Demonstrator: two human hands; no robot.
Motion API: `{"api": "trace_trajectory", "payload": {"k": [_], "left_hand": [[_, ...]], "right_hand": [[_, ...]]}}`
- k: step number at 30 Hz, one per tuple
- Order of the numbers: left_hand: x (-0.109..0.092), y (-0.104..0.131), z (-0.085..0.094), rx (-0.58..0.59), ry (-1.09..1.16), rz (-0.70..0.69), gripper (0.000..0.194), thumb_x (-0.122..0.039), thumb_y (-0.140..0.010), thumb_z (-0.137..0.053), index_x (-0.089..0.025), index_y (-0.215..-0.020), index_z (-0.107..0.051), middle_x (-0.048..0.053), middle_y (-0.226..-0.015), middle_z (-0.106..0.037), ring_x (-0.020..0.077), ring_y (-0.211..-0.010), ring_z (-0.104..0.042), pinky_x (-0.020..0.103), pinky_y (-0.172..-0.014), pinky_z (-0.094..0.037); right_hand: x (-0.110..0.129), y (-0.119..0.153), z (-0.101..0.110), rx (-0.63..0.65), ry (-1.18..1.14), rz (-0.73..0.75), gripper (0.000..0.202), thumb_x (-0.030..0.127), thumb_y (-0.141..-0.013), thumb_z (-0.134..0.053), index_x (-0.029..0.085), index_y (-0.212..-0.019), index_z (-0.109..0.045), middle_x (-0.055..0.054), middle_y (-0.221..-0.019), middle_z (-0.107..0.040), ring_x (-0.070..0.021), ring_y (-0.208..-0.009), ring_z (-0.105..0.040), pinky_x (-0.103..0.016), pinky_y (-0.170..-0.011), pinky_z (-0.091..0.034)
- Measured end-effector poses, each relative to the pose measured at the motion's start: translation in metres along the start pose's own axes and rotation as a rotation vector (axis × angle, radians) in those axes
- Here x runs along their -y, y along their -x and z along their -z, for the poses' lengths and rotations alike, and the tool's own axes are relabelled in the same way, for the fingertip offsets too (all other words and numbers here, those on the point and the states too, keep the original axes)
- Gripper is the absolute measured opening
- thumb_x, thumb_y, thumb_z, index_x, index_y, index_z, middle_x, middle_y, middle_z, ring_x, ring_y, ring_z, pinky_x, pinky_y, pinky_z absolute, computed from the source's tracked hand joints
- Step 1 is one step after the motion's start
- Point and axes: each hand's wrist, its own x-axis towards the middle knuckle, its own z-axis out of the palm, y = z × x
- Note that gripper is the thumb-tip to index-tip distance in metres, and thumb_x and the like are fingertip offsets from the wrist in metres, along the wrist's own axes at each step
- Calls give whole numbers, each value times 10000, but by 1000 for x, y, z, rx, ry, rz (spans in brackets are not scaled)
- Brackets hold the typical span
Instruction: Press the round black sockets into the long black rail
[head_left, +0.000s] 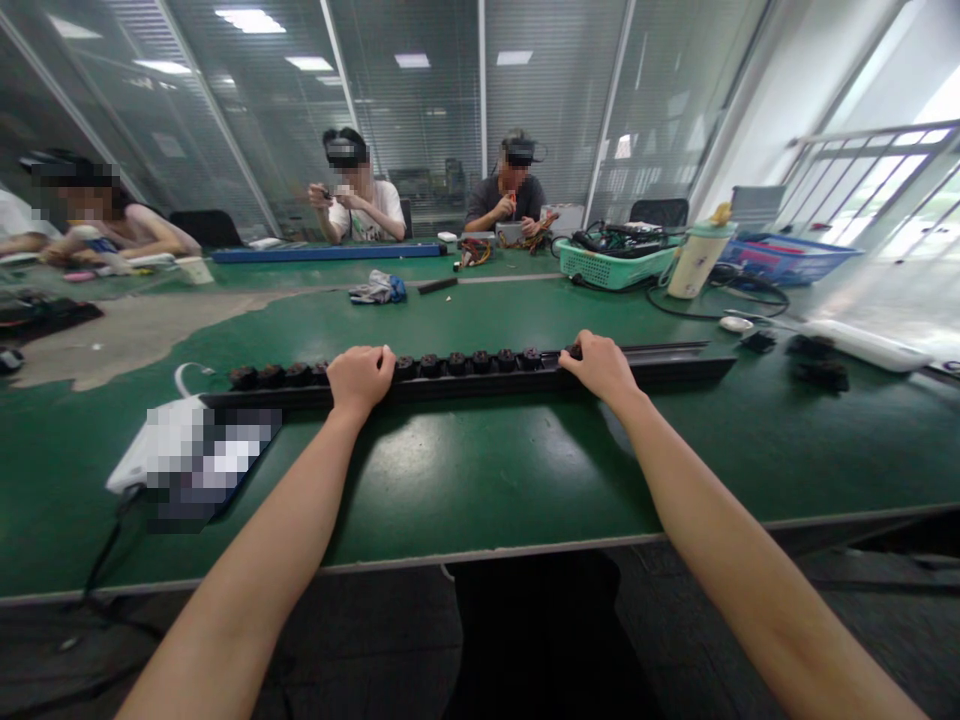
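A long black channel-shaped rail (660,372) lies across the green table in front of me. Several black socket-like blocks (480,361) stand in a row along it. My left hand (360,378) is closed over the rail left of its middle, hiding part of the row. Farther right, my right hand (600,365) has its fingers closed on a black block (572,352) at the row's right end, mostly covered by the fingers. Beyond that block the right stretch of the rail shows its bare channel.
Left of the rail are a white box (161,440) with cables and a blurred-out flat dark item (217,470). A green basket (619,262), a cream tumbler (701,260), a blue basket (795,258) and loose black parts (817,360) stand right. Several people sit opposite.
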Motion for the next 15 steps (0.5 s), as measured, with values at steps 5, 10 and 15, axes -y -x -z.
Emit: {"api": "trace_trajectory", "payload": {"k": [5, 10, 15], "left_hand": [[1, 0, -1, 0, 3, 3, 577, -410, -1048, -289, -159, -894, -786, 185, -984, -785, 315, -893, -687, 382, -658, -338], [2, 0, -2, 0, 24, 8, 566, -418, -1046, -298, -170, -882, -779, 183, -983, -782, 317, -901, -685, 381, -675, -345], [3, 0, -3, -11, 39, 10, 563, -425, -1042, -301, -176, -874, -777, 181, -974, -778, 321, -907, -683, 378, -684, -357]], "right_hand": [[-3, 0, 1, 0, -6, -7, 259, 358, -1028, -594, 129, -1107, -684, -205, -1117, -775, -296, -1017, -729, -332, -811, -502], [-4, 0, 3, 4, -19, -27, 249, 351, -1017, -598, 132, -1107, -676, -203, -1119, -777, -307, -1024, -729, -340, -808, -500], [-3, 1, 5, 10, -8, -54, 248, 352, -1013, -586, 141, -1111, -674, -197, -1123, -775, -301, -1029, -730, -338, -812, -506]]}}
